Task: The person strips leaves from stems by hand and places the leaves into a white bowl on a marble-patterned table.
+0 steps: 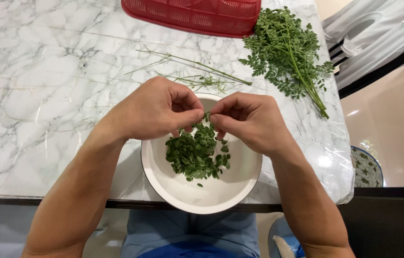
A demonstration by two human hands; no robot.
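Observation:
A white bowl (240, 184) sits at the near edge of a marble table (35, 95), with a heap of small green leaves (196, 154) in it. My left hand (156, 109) and my right hand (249, 119) meet above the bowl's far rim. Their fingertips pinch the same small leafy sprig (207, 117) between them. A bunch of leafy green stalks (285, 50) lies on the table behind my right hand. Bare, stripped stems (197, 71) lie just beyond the bowl.
A red plastic basket (197, 14) stands at the table's far edge. White chairs (378, 33) are to the right of the table. A patterned dish (366, 167) sits low at the right, past the table's corner.

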